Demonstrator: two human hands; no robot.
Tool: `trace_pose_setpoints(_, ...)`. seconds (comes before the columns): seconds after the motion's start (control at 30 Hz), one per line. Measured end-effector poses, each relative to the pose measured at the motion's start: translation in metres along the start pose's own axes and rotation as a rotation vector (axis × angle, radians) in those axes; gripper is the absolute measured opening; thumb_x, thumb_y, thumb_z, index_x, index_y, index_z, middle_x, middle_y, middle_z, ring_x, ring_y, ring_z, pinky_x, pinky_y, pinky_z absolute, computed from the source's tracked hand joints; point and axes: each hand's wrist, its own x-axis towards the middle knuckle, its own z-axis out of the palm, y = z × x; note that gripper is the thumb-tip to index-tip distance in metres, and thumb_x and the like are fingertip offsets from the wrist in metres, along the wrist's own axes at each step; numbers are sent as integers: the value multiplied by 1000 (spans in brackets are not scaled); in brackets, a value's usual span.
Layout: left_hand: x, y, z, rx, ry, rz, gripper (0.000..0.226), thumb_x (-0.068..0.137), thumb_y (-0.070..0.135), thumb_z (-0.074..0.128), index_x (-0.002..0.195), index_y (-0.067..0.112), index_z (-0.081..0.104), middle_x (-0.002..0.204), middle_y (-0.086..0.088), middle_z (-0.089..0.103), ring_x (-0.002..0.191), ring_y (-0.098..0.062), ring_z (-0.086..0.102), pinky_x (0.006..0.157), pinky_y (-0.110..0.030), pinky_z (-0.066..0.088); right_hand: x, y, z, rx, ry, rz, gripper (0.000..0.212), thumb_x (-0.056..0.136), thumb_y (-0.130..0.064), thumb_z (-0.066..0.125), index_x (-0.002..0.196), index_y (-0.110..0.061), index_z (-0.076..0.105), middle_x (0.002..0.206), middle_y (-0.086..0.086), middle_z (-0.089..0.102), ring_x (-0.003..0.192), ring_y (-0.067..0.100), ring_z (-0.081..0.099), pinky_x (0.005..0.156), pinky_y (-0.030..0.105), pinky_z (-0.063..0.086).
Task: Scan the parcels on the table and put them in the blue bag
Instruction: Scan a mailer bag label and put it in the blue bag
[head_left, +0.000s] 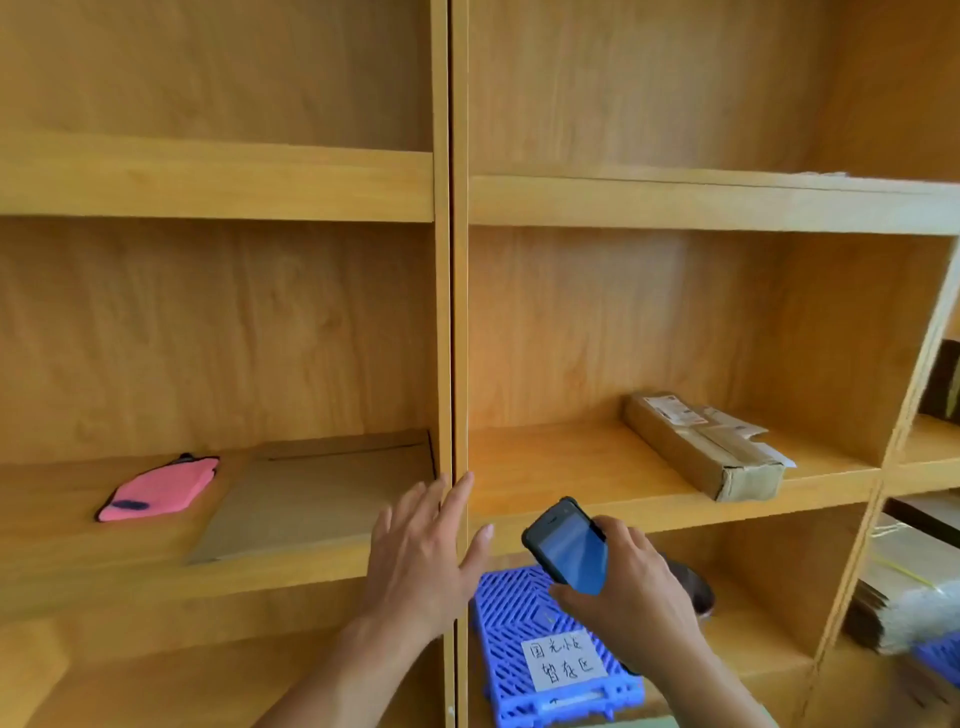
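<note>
Judging from this view, no parcel is being scanned or bagged at present: neither blue bag nor tabletop shows, so the count done cannot be told. The right grip (623, 587) is curled round a dark handheld scanner (569, 545), screen up. Beside it the left grip (415, 561) holds nothing, its fingers straight and spread toward the shelf upright. Under the right grip sits a blue slatted crate (514, 613). Just beyond the left grip's fingertips lies a flat brown envelope (311, 499). Farther off, beyond and right of the right grip, a long cardboard parcel (701, 447) lies on the shelf (545, 467), probably awaiting its scan.
</note>
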Motion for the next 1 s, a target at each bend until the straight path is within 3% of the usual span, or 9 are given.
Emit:
trace_pose_setpoints(0.1,29,17,-11,-122,52,-34,72,94,75,13,157,42,25,155,23,38,146,-5,32,117,-38,38,41,1,-2,22,-13,-64,83,72,-69,69,139,-37,33,113,-13,46,103,13,51,81,29,49)
trace_pose_setpoints(0.17,48,31,-14,-327,-9,-168,74,91,79,17,150,41,39,138,29,47,134,-4,45,111,-33,43,68,0,-1,22,-13,-88,82,71,-69,69,137,-36,34,112,-13,46,101,12,51,81,28,50)
trace_pose_setpoints(0.27,78,52,-16,-816,-81,-448,64,90,76,33,112,25,65,96,8,67,85,-14,64,82,-36,56,110,0,6,7,-20,-89,81,71,-67,68,137,-33,36,113,-10,47,102,13,52,81,29,51)
trace_pose_setpoints(0.33,89,57,-17,-1055,-101,-610,65,89,77,45,88,15,63,71,3,54,62,-14,51,59,-29,45,136,-1,12,-2,-11,-82,79,71,-66,69,135,-31,38,112,-9,48,101,14,52,77,30,51)
trace_pose_setpoints(0.37,92,59,-18,-1118,-106,-653,67,85,80,49,79,14,57,65,3,47,57,-13,44,54,-28,37,150,-2,16,-10,-4,-79,78,72,-65,69,134,-29,39,112,-8,47,102,15,52,75,30,50)
trace_pose_setpoints(0.47,102,60,-17,-1206,-113,-723,69,74,89,51,60,23,38,56,4,32,50,-12,27,51,-28,24,190,-8,28,-49,-8,-79,74,74,-64,69,130,-24,43,116,-4,45,104,18,53,75,31,51)
trace_pose_setpoints(0.57,107,60,-17,-1240,-150,-741,71,72,91,43,54,24,28,55,3,25,49,-13,19,50,-29,16,222,-19,44,-81,-37,-96,76,74,-65,70,130,-21,44,121,-2,46,108,21,54,80,34,54)
trace_pose_setpoints(0.83,107,54,-10,-1275,-119,-763,69,74,85,36,51,20,37,54,1,28,47,-13,21,49,-29,17,273,-33,84,-166,-156,-78,66,77,-54,70,129,-18,51,119,0,51,116,23,49,76,32,48)
trace_pose_setpoints(1.0,106,45,-16,-1247,-119,-774,71,76,86,34,51,20,34,53,1,26,45,-12,20,48,-27,16,285,-36,106,-127,-194,-64,54,83,-42,65,129,-16,52,121,1,58,116,23,53,86,33,53)
